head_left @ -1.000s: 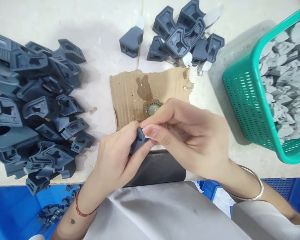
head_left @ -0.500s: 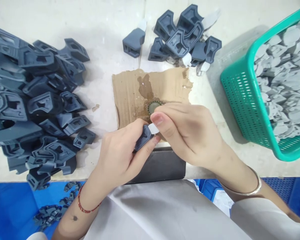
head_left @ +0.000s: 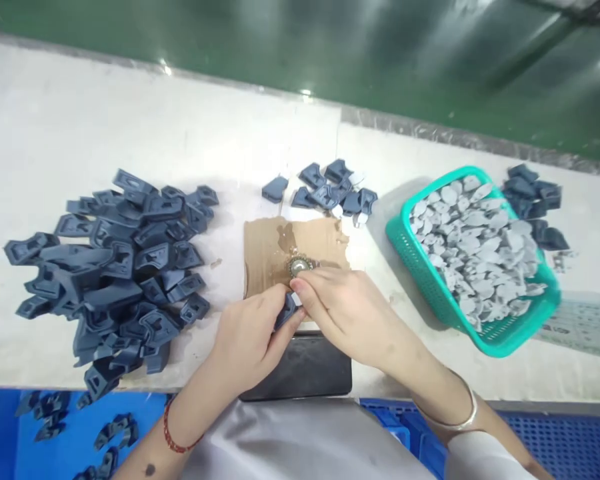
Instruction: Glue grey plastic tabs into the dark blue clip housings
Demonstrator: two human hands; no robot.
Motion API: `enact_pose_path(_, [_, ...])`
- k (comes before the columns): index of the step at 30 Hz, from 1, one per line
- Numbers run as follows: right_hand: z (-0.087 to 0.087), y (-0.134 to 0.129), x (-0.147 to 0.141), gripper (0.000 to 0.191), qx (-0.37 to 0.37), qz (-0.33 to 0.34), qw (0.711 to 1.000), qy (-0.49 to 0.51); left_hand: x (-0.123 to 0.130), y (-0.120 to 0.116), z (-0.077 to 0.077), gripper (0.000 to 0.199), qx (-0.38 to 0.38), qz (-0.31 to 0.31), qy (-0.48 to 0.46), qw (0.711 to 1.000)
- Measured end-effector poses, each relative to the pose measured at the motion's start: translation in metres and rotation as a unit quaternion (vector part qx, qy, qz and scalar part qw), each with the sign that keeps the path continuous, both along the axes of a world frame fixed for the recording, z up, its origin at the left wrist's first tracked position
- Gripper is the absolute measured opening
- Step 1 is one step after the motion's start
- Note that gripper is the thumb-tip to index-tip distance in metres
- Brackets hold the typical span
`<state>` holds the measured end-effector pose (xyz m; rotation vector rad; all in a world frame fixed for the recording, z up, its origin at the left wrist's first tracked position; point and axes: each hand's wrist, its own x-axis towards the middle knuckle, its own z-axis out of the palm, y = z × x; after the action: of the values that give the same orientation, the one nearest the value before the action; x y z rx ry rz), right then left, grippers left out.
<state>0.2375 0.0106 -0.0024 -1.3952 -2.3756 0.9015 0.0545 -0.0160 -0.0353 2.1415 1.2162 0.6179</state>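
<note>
My left hand (head_left: 247, 340) is closed around a dark blue-grey plastic part (head_left: 285, 312), thumb below and fingers above. My right hand (head_left: 347, 313) pinches a small white piece (head_left: 296, 299) against the part's right end; its fingers mostly cover that piece. Just beyond the fingertips, a round bottle cap (head_left: 299, 267) with a crimped rim and shiny middle lies on a wet-stained sheet of cardboard (head_left: 260, 250). Several similar dark parts (head_left: 325, 195), some with white pieces at their ends, sit behind the cardboard.
A big heap of dark plastic parts (head_left: 115, 267) spreads over the left of the table. On the right stands a green basket (head_left: 415, 280) full of light grey pieces, with more dark parts (head_left: 535, 193) behind it. A flat black object (head_left: 315, 370) lies at the front edge, above blue crates (head_left: 555, 440).
The view has pulled back and tilted up, now showing the table's far edge and a green surface beyond. Both hands stay together on the part, and the white piece shows less between the fingers.
</note>
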Motion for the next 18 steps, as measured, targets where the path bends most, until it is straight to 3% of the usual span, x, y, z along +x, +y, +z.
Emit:
enact_pose_path(5, [0.004,0.0,0.005,0.043,-0.089,-0.024,0.989,0.113,0.0,-0.003,0.001,0.013,-0.041,0.014,-0.033,0.999])
enact_pose_path(7, [0.005,0.002,0.01,0.046,-0.141,-0.073,0.972,0.173,-0.002,-0.006,0.004,0.027,-0.065,0.032,-0.059,0.996])
enact_pose_path(9, [0.004,0.006,0.014,0.049,-0.172,-0.166,0.94,0.244,-0.008,-0.009,0.008,0.038,-0.048,0.06,-0.064,0.995])
enact_pose_path(13, [-0.004,0.019,0.021,0.053,-0.204,-0.338,0.83,0.394,-0.033,-0.016,0.017,0.029,0.079,0.123,-0.006,0.989])
enact_pose_path(15, [-0.011,0.024,0.023,0.051,-0.209,-0.376,0.792,0.432,-0.048,-0.019,0.018,0.03,0.126,0.143,0.042,0.981])
enact_pose_path(18, [-0.018,0.027,0.024,0.046,-0.209,-0.402,0.771,0.448,-0.067,-0.023,0.017,0.029,0.166,0.153,0.124,0.966])
